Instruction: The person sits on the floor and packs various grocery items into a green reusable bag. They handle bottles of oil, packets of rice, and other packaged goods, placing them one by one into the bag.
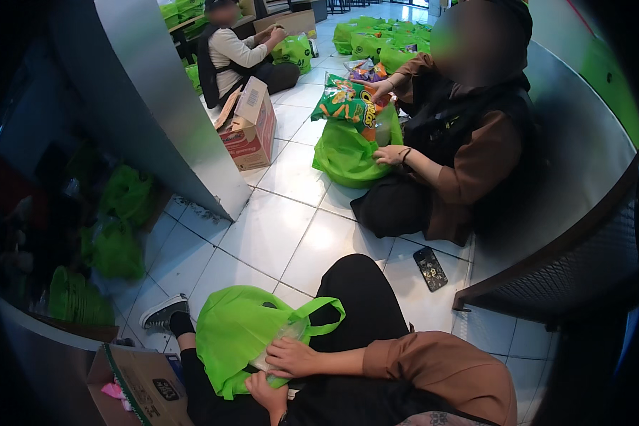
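Note:
A bright green fabric tote bag lies between my legs, its handle loop spread over my right thigh. A clear plastic packet with whitish contents shows in the bag's mouth. My right hand grips this packet, fingers curled over it. Just below, my left hand holds the near edge of the bag, its fingertips partly hidden by the fabric.
Opposite sits a person in brown sleeves with a green bag and a Cheetos packet. A phone lies on the tiles. Open cardboard boxes, a pillar and a metal-mesh panel stand around. Another person sits farther back.

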Demonstrator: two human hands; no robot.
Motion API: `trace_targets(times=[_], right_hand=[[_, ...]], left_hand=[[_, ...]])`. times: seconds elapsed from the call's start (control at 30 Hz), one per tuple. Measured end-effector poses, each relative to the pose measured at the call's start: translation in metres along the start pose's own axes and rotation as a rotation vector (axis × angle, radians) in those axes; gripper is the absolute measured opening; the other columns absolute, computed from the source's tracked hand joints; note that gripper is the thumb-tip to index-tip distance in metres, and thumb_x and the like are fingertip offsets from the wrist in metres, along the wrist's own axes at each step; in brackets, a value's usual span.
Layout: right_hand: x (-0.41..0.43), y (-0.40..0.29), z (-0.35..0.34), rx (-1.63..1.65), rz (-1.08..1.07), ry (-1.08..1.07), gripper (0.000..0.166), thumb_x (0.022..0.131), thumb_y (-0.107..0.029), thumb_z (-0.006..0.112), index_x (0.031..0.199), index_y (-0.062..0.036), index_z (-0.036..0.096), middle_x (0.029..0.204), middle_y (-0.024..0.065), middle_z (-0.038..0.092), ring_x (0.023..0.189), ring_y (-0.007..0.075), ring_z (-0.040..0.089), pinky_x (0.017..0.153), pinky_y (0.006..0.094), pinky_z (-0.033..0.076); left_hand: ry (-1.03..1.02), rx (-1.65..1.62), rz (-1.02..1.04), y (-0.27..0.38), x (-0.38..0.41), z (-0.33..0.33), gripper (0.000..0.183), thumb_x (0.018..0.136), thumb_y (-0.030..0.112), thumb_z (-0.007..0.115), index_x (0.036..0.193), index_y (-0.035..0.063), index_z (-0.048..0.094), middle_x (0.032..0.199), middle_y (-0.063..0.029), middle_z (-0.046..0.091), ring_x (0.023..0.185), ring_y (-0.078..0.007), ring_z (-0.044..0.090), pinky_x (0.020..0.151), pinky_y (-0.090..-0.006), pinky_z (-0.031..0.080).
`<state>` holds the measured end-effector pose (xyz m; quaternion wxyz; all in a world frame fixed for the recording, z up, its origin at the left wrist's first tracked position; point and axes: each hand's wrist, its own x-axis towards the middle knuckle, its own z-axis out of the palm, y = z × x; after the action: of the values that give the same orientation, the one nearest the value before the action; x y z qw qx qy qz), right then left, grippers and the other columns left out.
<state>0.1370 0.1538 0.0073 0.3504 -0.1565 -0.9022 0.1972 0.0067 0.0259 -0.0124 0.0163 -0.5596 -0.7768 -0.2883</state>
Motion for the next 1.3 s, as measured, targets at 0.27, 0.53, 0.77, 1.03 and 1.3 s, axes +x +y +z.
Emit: trace_targets(times=[0.27, 0.53, 0.77, 1.03, 1.3], right_hand=[[0.003, 0.001, 0.0, 0.004, 0.013, -0.019, 0.03, 0.086, -0.035, 0.066, 0.091, -0.0073, 0.056, 0.091, 0.0085, 0.051, 0.087, 0.0254, 0.051, 0.073, 0.0367, 0.04], [0.005, 0.0, -0.001, -0.039, 0.012, -0.07, 0.032, 0.084, -0.038, 0.067, 0.092, -0.0085, 0.058, 0.089, 0.0062, 0.054, 0.086, 0.0241, 0.053, 0.073, 0.0363, 0.041], [0.01, -0.009, -0.003, 0.016, 0.117, -0.352, 0.033, 0.085, -0.043, 0.065, 0.081, -0.0106, 0.06, 0.07, 0.0038, 0.064, 0.066, 0.0258, 0.063, 0.061, 0.0375, 0.044], [0.082, -0.01, -0.058, 0.133, -0.214, -0.18, 0.033, 0.085, -0.036, 0.068, 0.069, -0.0122, 0.053, 0.058, 0.0031, 0.054, 0.051, 0.0251, 0.057, 0.047, 0.0377, 0.041], [0.161, -0.016, -0.086, 0.093, -0.377, -0.045, 0.037, 0.077, -0.03, 0.079, 0.064, -0.0141, 0.048, 0.057, -0.0003, 0.045, 0.047, 0.0193, 0.051, 0.043, 0.0344, 0.036]], left_hand=[[0.009, 0.002, -0.002, -0.003, 0.0, 0.0, 0.029, 0.062, 0.015, 0.072, 0.075, 0.0024, 0.05, 0.081, -0.016, 0.051, 0.086, -0.0402, 0.047, 0.077, -0.0481, 0.041], [-0.011, -0.015, -0.016, -0.003, 0.001, 0.0, 0.027, 0.066, 0.015, 0.071, 0.075, 0.002, 0.05, 0.081, -0.0169, 0.05, 0.086, -0.0407, 0.047, 0.077, -0.0487, 0.04], [0.038, -0.129, -0.202, 0.003, 0.003, -0.01, 0.04, 0.068, 0.017, 0.074, 0.095, 0.0008, 0.049, 0.084, -0.0166, 0.053, 0.091, -0.0392, 0.05, 0.08, -0.048, 0.042], [0.098, -0.038, -0.102, -0.013, 0.0, -0.002, 0.061, 0.067, 0.014, 0.077, 0.113, 0.0003, 0.04, 0.093, -0.0188, 0.061, 0.092, -0.0417, 0.054, 0.086, -0.0511, 0.042], [-0.196, -0.096, -0.21, -0.014, -0.005, -0.014, 0.083, 0.061, 0.02, 0.082, 0.129, -0.0007, 0.039, 0.119, -0.0217, 0.054, 0.116, -0.0437, 0.048, 0.098, -0.0492, 0.041]])
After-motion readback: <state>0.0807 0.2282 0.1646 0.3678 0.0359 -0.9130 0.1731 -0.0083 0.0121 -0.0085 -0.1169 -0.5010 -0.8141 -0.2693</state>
